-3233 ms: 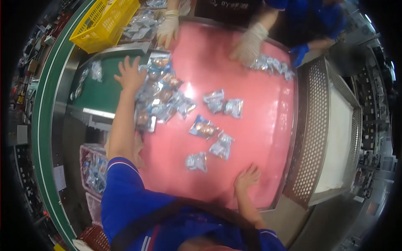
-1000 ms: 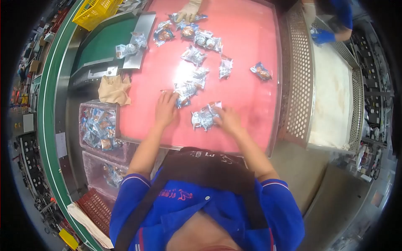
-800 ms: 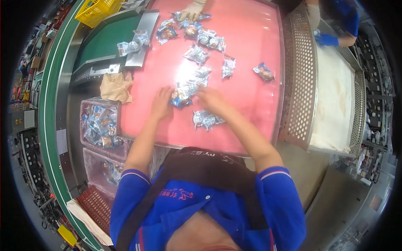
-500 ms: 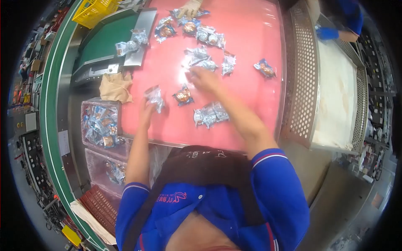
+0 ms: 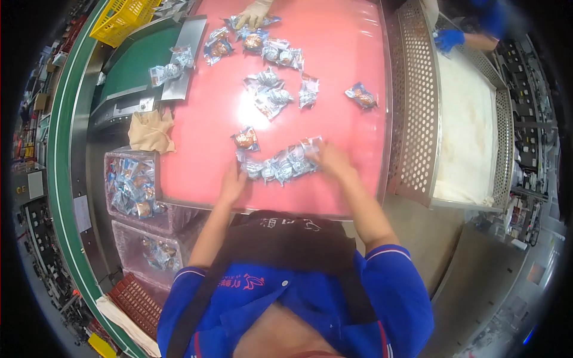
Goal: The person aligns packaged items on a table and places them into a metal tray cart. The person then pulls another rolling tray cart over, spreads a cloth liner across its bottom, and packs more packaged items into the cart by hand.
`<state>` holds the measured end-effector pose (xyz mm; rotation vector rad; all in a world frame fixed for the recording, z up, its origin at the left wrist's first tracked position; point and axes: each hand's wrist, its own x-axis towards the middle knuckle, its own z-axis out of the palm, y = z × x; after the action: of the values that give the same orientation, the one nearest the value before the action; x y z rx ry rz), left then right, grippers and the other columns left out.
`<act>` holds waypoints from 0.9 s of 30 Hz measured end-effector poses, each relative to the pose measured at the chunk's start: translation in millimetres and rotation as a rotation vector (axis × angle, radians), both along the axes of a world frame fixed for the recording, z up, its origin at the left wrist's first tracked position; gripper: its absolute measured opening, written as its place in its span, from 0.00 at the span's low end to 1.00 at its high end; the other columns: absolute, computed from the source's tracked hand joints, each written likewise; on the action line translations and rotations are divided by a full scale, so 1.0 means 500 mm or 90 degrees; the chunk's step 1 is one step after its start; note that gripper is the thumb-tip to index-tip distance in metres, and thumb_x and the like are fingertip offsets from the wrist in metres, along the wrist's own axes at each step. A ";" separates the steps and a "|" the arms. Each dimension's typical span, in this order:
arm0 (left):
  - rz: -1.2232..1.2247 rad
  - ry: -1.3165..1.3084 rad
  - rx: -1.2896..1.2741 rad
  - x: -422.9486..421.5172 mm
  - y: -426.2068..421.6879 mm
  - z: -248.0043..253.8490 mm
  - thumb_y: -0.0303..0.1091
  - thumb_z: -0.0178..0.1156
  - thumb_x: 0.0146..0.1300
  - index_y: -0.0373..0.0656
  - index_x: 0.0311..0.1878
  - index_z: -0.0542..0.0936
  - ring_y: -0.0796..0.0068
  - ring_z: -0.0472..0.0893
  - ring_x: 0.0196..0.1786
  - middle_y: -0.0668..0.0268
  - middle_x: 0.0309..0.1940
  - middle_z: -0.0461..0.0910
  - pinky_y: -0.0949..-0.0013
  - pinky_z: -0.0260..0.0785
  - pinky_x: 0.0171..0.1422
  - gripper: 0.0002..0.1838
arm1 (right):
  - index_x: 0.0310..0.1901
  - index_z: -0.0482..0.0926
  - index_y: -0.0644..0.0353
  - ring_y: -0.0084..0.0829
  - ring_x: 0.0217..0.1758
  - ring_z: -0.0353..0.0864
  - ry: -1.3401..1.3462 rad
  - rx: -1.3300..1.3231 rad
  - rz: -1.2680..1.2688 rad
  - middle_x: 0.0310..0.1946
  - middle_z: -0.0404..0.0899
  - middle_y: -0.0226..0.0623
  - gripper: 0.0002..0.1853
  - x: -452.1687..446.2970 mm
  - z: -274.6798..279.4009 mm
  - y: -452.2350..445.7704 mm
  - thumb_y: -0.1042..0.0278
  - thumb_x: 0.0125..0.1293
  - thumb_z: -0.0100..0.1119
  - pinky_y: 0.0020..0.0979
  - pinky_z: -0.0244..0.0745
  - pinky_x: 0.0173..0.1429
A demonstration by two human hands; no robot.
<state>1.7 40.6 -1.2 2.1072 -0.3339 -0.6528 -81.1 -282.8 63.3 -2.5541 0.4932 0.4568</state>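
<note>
- Packets, silvery and foil-like, form a row (image 5: 283,164) on the pink tabletop (image 5: 352,179), toward the near edge, about mid-width.
- Left hand (image 5: 233,184): at the row's left end, fingers apart and only slightly bent, a loose cupped shape. Fingertips at the end packet; firm contact can't be confirmed.
- Right hand (image 5: 332,160): at the row's right end, fingers bent toward the last packet. Blurred, so can't tell if it's pinched or just touched.
- Brown-filled packet (image 5: 246,139): just beyond the row's left end.
- Middle cluster (image 5: 267,94): farther in, around the tabletop's center; single upright-lying packet (image 5: 308,90) right of it.
- Lone packet (image 5: 361,95): near the right edge.
- Far cluster (image 5: 256,45): toward the far left corner. Co-worker's gloved hand (image 5: 255,13) reaches onto it, fingers down.
- Metal ledge (image 5: 178,86), left edge: carries ledge packets (image 5: 172,67), beside a green surface (image 5: 138,62).
- Beige cloth (image 5: 151,131): at the left edge.
- Upper bin (image 5: 157,173) and lower bin (image 5: 128,235): left of the tabletop, both holding packets.
- Yellow basket (image 5: 122,21): beyond the far left corner.
- Perforated-wall tray (image 5: 468,131): off the right edge; blue-gloved hand (image 5: 449,40) at its far end.
</note>
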 end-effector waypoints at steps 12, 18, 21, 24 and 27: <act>0.031 -0.294 0.135 -0.057 -0.009 0.041 0.34 0.60 0.61 0.38 0.70 0.61 0.48 0.66 0.67 0.45 0.68 0.60 0.51 0.62 0.67 0.34 | 0.57 0.78 0.44 0.47 0.58 0.71 -0.270 -0.014 0.129 0.55 0.75 0.39 0.22 0.241 -0.084 -0.069 0.66 0.58 0.59 0.47 0.70 0.57; -0.324 -0.408 0.198 -0.082 -0.121 0.136 0.51 0.62 0.57 0.54 0.69 0.66 0.44 0.54 0.73 0.58 0.74 0.53 0.29 0.42 0.69 0.36 | 0.55 0.79 0.45 0.46 0.61 0.69 -0.334 -0.064 0.145 0.56 0.74 0.40 0.24 -0.023 -0.039 -0.095 0.69 0.54 0.59 0.46 0.66 0.61; -0.347 -0.391 0.290 -0.072 -0.168 0.114 0.55 0.62 0.55 0.59 0.68 0.68 0.45 0.53 0.73 0.64 0.75 0.52 0.23 0.41 0.66 0.36 | 0.57 0.78 0.44 0.47 0.65 0.66 -0.179 -0.111 0.210 0.59 0.72 0.41 0.25 -0.126 -0.052 -0.070 0.69 0.54 0.60 0.48 0.65 0.63; -0.369 -0.348 0.300 -0.057 -0.179 0.107 0.57 0.64 0.52 0.60 0.67 0.70 0.44 0.54 0.73 0.66 0.75 0.53 0.22 0.40 0.66 0.38 | 0.63 0.73 0.41 0.48 0.69 0.63 -0.169 -0.102 0.203 0.66 0.65 0.42 0.29 -0.122 -0.041 -0.060 0.64 0.56 0.61 0.52 0.61 0.66; -0.379 -0.344 0.324 -0.060 -0.178 0.105 0.56 0.66 0.51 0.61 0.68 0.70 0.41 0.54 0.73 0.66 0.75 0.55 0.22 0.42 0.66 0.38 | 0.70 0.63 0.33 0.48 0.72 0.59 -0.155 -0.084 0.294 0.72 0.58 0.38 0.36 -0.106 -0.002 -0.023 0.53 0.59 0.61 0.65 0.56 0.65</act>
<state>-28.4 -48.3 51.4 2.6786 -1.2378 -0.5169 -134.1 -294.4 62.4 -2.8004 -0.1668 0.2681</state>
